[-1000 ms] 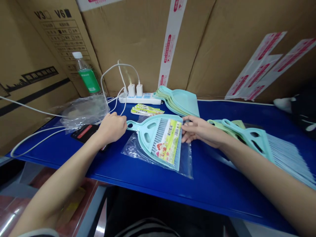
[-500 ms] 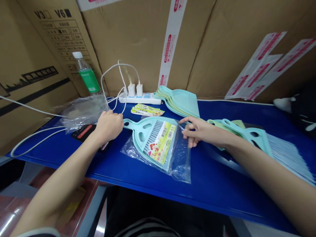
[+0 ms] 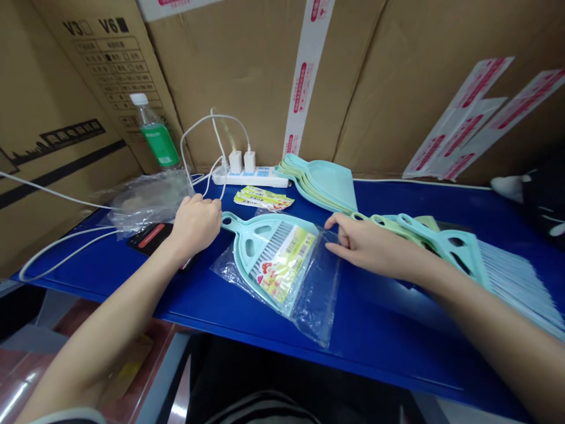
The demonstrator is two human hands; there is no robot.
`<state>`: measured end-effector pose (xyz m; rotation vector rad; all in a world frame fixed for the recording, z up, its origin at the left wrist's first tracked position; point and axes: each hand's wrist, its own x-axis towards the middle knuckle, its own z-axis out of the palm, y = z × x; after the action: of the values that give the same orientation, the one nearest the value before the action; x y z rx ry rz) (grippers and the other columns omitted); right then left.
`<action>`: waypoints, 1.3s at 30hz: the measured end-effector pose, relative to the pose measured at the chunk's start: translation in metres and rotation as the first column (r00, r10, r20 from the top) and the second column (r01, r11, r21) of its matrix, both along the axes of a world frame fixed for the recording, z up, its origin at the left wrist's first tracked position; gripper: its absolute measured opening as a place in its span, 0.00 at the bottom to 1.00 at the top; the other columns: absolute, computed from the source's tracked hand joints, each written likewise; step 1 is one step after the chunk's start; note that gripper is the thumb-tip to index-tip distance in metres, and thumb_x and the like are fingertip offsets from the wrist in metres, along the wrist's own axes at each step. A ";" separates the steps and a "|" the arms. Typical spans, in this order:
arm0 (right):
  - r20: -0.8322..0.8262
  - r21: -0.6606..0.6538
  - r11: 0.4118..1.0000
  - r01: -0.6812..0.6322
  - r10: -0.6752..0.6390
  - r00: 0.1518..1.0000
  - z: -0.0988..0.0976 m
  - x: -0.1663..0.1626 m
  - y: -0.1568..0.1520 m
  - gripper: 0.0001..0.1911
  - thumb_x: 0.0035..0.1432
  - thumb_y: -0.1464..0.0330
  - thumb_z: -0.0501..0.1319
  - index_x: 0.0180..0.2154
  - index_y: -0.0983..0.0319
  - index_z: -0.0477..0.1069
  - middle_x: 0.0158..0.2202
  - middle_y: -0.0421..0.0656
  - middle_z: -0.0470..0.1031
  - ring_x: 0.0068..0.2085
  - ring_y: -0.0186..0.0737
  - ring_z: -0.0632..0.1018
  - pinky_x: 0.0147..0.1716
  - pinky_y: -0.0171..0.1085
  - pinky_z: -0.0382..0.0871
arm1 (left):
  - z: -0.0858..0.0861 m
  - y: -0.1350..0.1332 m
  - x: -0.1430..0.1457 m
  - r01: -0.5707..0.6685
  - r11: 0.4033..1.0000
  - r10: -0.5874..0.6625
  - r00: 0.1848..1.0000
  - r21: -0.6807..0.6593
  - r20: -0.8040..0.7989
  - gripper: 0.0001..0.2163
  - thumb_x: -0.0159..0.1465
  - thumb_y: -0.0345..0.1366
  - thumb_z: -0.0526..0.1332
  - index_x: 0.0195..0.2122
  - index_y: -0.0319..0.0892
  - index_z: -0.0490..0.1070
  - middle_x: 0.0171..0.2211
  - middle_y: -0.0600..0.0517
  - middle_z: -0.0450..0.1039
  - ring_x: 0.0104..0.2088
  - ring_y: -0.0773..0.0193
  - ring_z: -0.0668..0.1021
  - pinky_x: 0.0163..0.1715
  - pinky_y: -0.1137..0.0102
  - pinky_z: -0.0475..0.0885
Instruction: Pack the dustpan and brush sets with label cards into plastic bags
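A light blue dustpan (image 3: 246, 228) with a grey-bristled brush (image 3: 268, 252) and a yellow-green printed card (image 3: 289, 259) lies in a clear plastic bag (image 3: 315, 300). The bag's loose right end spreads flat on the table. My left hand (image 3: 197, 224) is closed at the tip of the dustpan's handle; its fingertips are turned out of sight. At the upper right edge of the bag is my right hand (image 3: 366, 244), thumb and forefinger curved and apart. The film reaches these fingers, with no firm grip showing.
Blue and green dustpans (image 3: 331, 179) are stacked at the back. Several brushes (image 3: 461, 253) lie beyond my right forearm. Printed cards (image 3: 262, 198) sit before a power strip (image 3: 265, 175). Leftward are a phone (image 3: 148, 238), crumpled plastic (image 3: 150, 197), cables and a bottle (image 3: 161, 141). Cardboard walls the back.
The bagged dustpan has swung about its handle, its wide end moving toward me. My right hand has shifted slightly right, its fingers more curled. The left hand has hardly moved.
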<state>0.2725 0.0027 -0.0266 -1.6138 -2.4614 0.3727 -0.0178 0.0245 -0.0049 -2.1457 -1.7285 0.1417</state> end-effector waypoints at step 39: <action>0.246 0.149 0.982 0.114 -0.148 0.958 -0.004 -0.036 -0.013 0.19 0.65 0.64 0.45 0.49 0.63 0.68 0.40 0.52 0.81 0.37 0.55 0.80 0.29 0.42 0.65 | -0.009 0.001 0.004 0.305 0.945 -0.278 0.939 -0.119 0.203 0.21 0.60 0.21 0.44 0.50 0.35 0.68 0.40 0.42 0.76 0.43 0.52 0.74 0.44 0.59 0.68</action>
<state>0.2361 -0.0103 -0.0306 -1.8567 -2.4742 -0.0222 -0.0142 0.0259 -0.0139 -2.5703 -1.5080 -0.0089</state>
